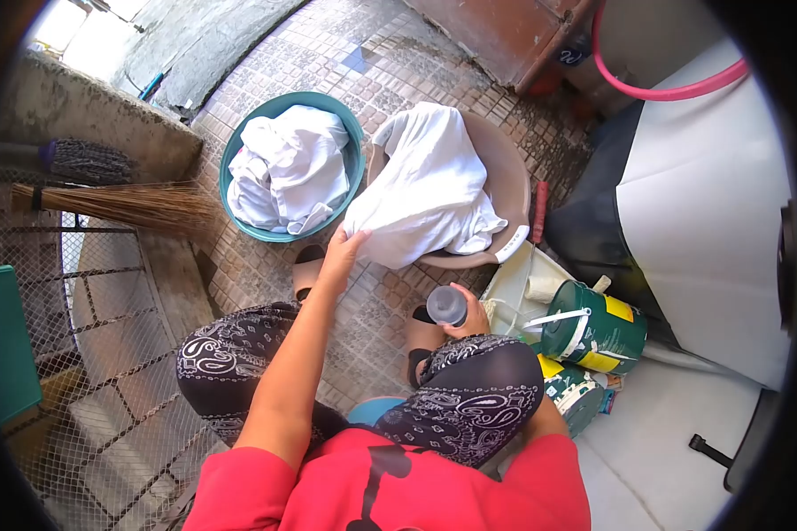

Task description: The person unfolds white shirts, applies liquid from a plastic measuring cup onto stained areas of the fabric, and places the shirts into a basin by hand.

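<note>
My left hand (346,249) grips the near left corner of a white cloth (429,190). The cloth is spread over a brown basin (491,146) and hangs over its near left rim. In my right hand (475,311), fingers wrapped around it, is a small container with a round greyish top (447,305); what it holds I cannot make out. This hand is above my right knee, on the near side of the basin. To the left stands a teal basin (356,133) with a heap of white laundry (290,164) in it.
Green paint buckets (607,327) stand at the right beside a pale tray (514,288). A red-handled tool (540,211) lies by the brown basin. At left are a stick broom (115,202) and a wire mesh (106,354). A pink hoop (673,93) shows at upper right.
</note>
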`<state>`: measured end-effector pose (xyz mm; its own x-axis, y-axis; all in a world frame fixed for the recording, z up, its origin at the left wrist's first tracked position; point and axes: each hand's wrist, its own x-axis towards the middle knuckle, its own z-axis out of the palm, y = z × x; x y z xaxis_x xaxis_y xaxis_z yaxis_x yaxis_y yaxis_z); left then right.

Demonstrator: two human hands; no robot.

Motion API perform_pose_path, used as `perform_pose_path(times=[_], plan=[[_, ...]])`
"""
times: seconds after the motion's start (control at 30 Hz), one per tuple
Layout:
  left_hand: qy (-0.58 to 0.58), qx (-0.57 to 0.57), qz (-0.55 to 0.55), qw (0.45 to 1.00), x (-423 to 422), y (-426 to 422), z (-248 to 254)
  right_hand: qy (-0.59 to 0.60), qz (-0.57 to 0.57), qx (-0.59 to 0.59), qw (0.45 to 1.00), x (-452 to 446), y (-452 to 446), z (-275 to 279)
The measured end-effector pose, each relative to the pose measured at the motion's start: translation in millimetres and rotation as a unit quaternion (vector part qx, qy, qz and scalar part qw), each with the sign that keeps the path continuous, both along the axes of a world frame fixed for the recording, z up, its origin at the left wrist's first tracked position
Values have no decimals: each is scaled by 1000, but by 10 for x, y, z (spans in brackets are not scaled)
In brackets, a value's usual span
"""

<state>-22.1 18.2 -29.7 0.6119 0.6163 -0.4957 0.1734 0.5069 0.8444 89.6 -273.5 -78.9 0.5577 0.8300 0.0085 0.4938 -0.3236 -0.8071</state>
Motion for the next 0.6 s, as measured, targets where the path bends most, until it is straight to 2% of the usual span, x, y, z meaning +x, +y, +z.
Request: perform_pose_path(times=[0.1, 0.17, 0.23, 0.3, 0.33, 0.4, 0.6], plan=[[-35, 39, 46, 998, 74, -47, 54, -17, 59, 30, 998, 303, 254, 592], [-29, 70, 50, 996, 85, -56, 62, -96, 122, 23, 988, 570, 469, 911], [-24, 101, 56, 993, 92, -76, 89, -126, 129, 22, 983, 770, 724, 1142], [55, 185, 45, 980, 86, -100, 164, -154, 135, 23, 979, 922, 1009, 1328], [54, 183, 50, 980, 91, -114, 194, -143, 151, 26, 978, 975, 1158, 1413], [96, 229, 47, 968, 110, -136, 231, -133, 169, 28, 976, 1021, 1404, 1485], [109, 238, 60, 963, 123, -94, 184, -102, 212, 18, 972, 934, 1822, 1372]])
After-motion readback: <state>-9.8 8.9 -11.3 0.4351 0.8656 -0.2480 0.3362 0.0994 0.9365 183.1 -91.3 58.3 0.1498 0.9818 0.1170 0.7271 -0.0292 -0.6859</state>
